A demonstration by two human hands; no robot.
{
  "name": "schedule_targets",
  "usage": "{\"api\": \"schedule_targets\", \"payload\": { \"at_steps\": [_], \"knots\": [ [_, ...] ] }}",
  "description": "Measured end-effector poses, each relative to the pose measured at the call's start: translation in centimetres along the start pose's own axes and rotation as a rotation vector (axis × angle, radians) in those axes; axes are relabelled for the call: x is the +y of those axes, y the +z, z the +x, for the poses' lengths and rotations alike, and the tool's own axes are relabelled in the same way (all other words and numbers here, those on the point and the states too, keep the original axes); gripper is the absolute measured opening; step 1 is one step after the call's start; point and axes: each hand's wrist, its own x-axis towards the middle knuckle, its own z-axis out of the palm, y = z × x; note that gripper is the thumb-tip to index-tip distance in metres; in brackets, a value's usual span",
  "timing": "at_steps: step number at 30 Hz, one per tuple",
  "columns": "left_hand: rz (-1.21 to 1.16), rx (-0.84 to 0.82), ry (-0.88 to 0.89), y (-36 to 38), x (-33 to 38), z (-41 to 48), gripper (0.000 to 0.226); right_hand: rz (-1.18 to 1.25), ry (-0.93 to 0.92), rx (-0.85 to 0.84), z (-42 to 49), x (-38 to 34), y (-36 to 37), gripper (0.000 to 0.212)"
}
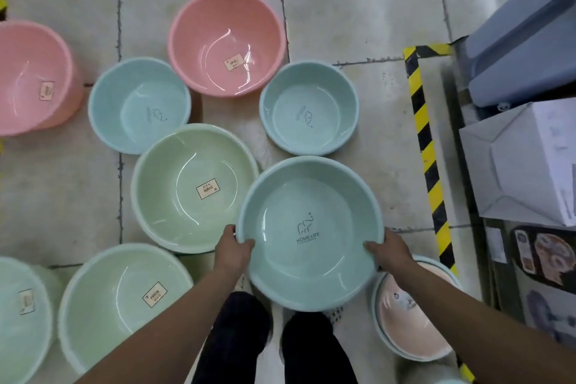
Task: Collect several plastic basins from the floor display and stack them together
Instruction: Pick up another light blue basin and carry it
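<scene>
I hold a light blue basin (pixel 308 232) with an elephant print and the words HOME LIFE above my feet. My left hand (pixel 233 251) grips its left rim, thumb inside. My right hand (pixel 391 251) grips the right rim the same way. On the floor lie two smaller blue basins (pixel 138 104) (pixel 308 107), two pink basins (pixel 227 40) (pixel 31 78), and three green basins (pixel 193 185) (pixel 121 302) (pixel 21 321). A pale pink basin nested in a blue one (pixel 408 318) sits by my right forearm.
Yellow-black hazard tape (pixel 425 146) marks the floor on the right. Beyond it stand a white carton (pixel 526 162), blue-grey plastic goods (pixel 523 40) and printed boxes (pixel 542 259). My dark trouser legs (pixel 274 343) are below the held basin.
</scene>
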Motion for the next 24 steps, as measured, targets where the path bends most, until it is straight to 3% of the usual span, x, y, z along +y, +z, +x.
{"api": "schedule_targets", "payload": {
  "at_steps": [3,9,14,19,24],
  "knots": [
    [0.079,-0.026,0.029,2.1,-0.9,2.8,0.023,-0.005,0.024,-0.001,4.3,1.1,0.9,0.041],
    [0.09,-0.058,0.112,6.3,-2.0,5.8,0.034,-0.009,0.012,0.086,6.8,3.5,1.5,0.039],
    [0.265,0.094,0.165,8.5,-2.8,7.9,0.038,0.009,-0.033,0.132,6.2,5.0,2.2,0.038],
    [0.122,0.067,0.097,8.4,-2.7,8.8,0.042,0.023,0.041,0.128,5.7,5.7,4.3,0.037],
    [0.15,0.025,0.118,9.0,-3.0,9.4,0.048,0.086,0.108,0.171,6.3,6.0,5.7,0.045]
  ]
}}
